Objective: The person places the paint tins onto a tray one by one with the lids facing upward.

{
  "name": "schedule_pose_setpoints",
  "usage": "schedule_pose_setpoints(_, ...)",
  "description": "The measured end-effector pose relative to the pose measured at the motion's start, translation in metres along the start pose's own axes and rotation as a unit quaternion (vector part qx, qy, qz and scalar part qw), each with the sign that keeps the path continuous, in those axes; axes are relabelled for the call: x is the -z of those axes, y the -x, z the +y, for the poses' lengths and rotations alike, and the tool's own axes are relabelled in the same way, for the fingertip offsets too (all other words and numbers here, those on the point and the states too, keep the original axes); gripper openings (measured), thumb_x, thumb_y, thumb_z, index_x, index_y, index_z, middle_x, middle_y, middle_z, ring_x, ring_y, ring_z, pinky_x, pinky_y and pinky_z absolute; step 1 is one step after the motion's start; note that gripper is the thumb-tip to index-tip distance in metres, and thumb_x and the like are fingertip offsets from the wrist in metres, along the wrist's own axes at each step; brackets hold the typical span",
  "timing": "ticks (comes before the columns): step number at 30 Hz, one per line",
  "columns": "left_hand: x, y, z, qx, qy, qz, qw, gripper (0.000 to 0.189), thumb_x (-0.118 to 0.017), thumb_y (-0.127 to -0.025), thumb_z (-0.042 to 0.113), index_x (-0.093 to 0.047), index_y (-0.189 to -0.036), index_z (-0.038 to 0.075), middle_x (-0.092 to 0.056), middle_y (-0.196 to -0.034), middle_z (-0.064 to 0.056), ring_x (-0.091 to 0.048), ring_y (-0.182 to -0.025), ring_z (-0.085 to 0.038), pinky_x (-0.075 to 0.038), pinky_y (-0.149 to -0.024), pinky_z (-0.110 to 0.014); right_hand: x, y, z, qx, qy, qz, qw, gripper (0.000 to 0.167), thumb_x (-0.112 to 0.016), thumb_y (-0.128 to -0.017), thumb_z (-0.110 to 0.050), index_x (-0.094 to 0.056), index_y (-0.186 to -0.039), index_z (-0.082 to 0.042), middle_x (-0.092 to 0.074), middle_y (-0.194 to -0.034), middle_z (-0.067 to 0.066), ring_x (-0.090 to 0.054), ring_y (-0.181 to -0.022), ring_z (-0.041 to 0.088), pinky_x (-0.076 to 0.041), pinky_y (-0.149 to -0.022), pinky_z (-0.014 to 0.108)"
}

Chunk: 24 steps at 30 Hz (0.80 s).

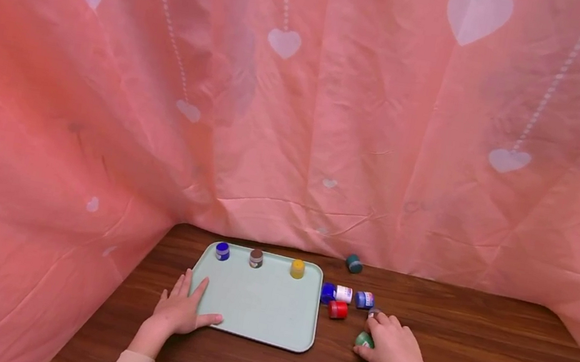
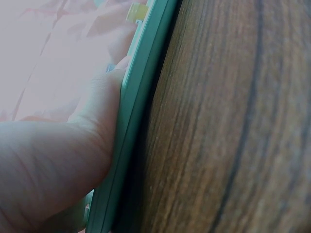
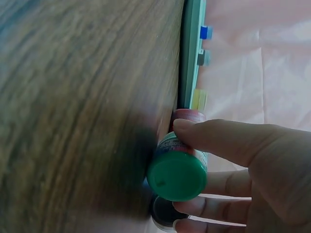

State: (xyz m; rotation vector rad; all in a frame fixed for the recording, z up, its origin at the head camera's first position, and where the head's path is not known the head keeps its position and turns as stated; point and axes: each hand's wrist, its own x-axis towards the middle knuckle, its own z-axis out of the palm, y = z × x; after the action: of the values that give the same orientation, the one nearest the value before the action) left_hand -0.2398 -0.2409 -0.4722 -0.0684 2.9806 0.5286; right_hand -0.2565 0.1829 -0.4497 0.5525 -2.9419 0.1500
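My left hand (image 1: 179,310) rests with spread fingers on the left front corner of a pale green tray (image 1: 261,306); its thumb lies along the front rim. To the right of the tray, my right hand (image 1: 398,352) holds a small green paint jar (image 1: 364,339) between thumb and fingers. In the right wrist view the green jar's lid (image 3: 177,177) faces the camera. A dark-lidded jar (image 3: 166,212) touches or nearly touches the other fingertips. Along the tray's back edge stand a blue jar (image 1: 222,251), a brown jar (image 1: 256,258) and a yellow jar (image 1: 297,269).
Between the tray and my right hand lie a red jar (image 1: 338,309), a dark blue jar (image 1: 328,293), a white-labelled jar (image 1: 343,294) and another blue jar (image 1: 365,300). Farther back lies a teal jar (image 1: 354,263). A pink curtain (image 1: 296,144) hangs behind the wooden table (image 1: 467,355).
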Motion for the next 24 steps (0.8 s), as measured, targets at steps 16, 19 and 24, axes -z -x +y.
schedule_pose_setpoints(16, -0.006, -0.004, -0.006, 0.001, 0.016, -0.002, 0.9999, 0.112, -0.057, -0.073, 0.081, -0.027, -0.155, 0.011, 0.001, -0.162, -0.028, -0.004, -0.149, -0.047, -0.009, -0.111, -0.073, -0.004, 0.000, -0.004, 0.039, 0.015, 0.017, 0.9990, 0.038, -0.084, -0.067, -0.035, -0.064, -0.089, -0.011, -0.059, -0.090, 0.004, -0.055, -0.084, 0.023, -0.044, -0.062, 0.040)
schedule_pose_setpoints(19, -0.003, -0.003, -0.004, -0.002, 0.010, -0.002, 0.9999, 0.108, -0.061, -0.076, 0.076, -0.028, -0.154, 0.010, -0.002, -0.161, -0.030, -0.007, -0.148, -0.049, -0.012, -0.110, -0.074, -0.004, -0.001, -0.004, 0.039, 0.010, 0.014, 0.9991, 0.037, -0.083, -0.067, -0.033, -0.064, -0.090, -0.010, -0.059, -0.091, 0.004, -0.054, -0.084, 0.023, -0.043, -0.062, 0.040)
schedule_pose_setpoints(24, -0.002, -0.002, -0.003, -0.001, 0.002, -0.003, 1.0000, 0.107, -0.060, -0.076, 0.075, -0.028, -0.154, 0.010, -0.002, -0.161, -0.030, -0.008, -0.148, -0.049, -0.013, -0.110, -0.074, -0.004, -0.001, -0.003, 0.038, 0.001, 0.018, 0.9991, 0.035, -0.082, -0.067, -0.031, -0.063, -0.089, -0.012, -0.059, -0.089, 0.001, -0.054, -0.084, 0.021, -0.042, -0.060, 0.037)
